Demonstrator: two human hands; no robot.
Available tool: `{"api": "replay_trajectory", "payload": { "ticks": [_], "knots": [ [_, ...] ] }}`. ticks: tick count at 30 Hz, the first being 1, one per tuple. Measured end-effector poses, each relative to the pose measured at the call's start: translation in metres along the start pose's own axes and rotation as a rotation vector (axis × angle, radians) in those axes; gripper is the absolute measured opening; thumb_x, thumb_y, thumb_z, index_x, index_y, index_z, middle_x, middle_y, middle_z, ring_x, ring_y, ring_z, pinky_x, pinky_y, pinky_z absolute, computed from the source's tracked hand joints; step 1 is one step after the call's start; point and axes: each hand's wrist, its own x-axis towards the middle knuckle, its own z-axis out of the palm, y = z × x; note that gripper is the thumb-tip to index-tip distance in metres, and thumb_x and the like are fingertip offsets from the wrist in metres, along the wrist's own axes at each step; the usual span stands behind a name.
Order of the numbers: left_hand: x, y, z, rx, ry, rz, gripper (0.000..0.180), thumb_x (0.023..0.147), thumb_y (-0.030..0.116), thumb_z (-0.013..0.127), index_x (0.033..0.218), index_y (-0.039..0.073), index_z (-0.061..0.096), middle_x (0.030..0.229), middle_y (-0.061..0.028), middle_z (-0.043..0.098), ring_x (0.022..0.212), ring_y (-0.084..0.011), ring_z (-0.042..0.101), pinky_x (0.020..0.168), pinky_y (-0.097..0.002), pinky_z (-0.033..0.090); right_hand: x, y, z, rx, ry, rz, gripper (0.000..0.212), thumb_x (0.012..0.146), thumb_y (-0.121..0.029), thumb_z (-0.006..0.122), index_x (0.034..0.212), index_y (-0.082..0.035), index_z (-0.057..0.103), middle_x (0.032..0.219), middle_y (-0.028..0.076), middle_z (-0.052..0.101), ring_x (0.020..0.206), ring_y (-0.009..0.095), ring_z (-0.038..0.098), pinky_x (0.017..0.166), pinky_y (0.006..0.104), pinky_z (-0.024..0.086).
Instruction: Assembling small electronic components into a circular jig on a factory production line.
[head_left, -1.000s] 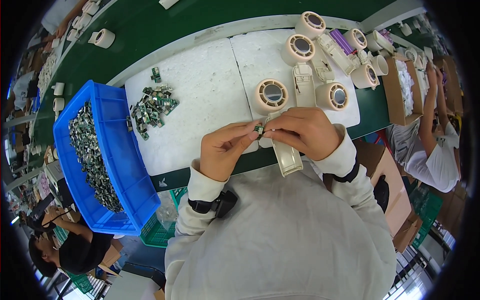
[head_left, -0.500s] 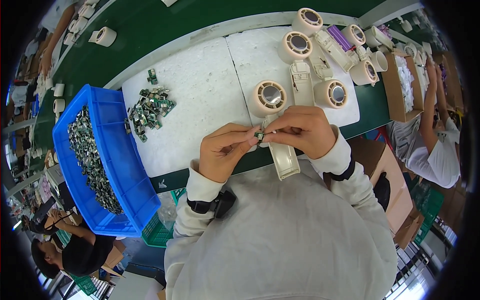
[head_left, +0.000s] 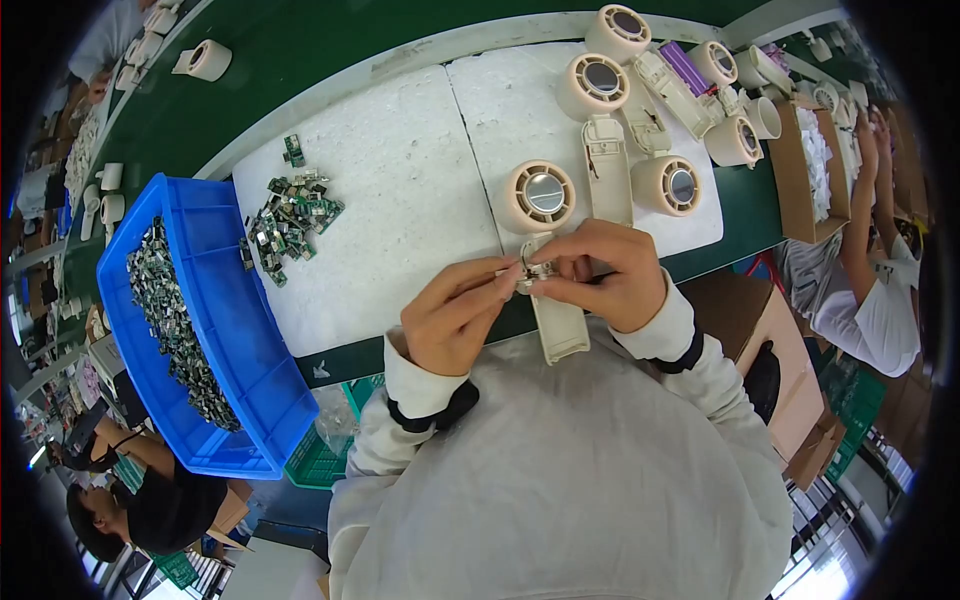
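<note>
Over the bench [head_left: 355,358]'s near edge, one cream casing [head_left: 560,330] juts out beneath both hands: the person's left hand [head_left: 450,315] has fingers pinched together on a small part [head_left: 524,280] at its upper end; the right hand [head_left: 620,280]'s thumb and forefinger stand slightly apart there, their grip unclear. Six round cream housings [head_left: 541,195] crowd the right; leftward sit one blue bin [head_left: 275,430] and one heap of circuit boards [head_left: 290,225]. Bare room spans the middle of two white foam sheets [head_left: 390,170].
</note>
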Motion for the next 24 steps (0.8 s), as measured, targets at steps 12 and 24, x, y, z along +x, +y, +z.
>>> {"api": "replay_trajectory", "payload": {
  "ticks": [12, 24],
  "knots": [
    [-0.001, 0.002, 0.003, 0.018, 0.046, 0.023, 0.036, 0.088, -0.015, 0.065, 0.12, 0.002, 0.073, 0.121, -0.0165, 0.066, 0.103, -0.0242, 0.073, 0.086, -0.0305, 0.06, -0.004, 0.007, 0.008, -0.114, 0.119, -0.151, 0.021, 0.08, -0.006, 0.084, 0.101, -0.007, 0.08, 0.092, 0.007, 0.069, 0.083, 0.017, 0.068, 0.07, 0.0283, 0.053],
    [-0.001, 0.0, 0.005, -0.063, 0.124, -0.179, 0.03, 0.092, -0.006, 0.069, 0.121, 0.002, 0.074, 0.109, -0.0146, 0.069, 0.091, -0.0192, 0.07, 0.079, -0.0269, 0.056, 0.004, -0.011, 0.004, -0.093, 0.015, -0.001, 0.012, 0.083, -0.004, 0.079, 0.094, -0.002, 0.075, 0.082, 0.005, 0.063, 0.068, 0.014, 0.06, 0.06, 0.0278, 0.048]
  ]
}}
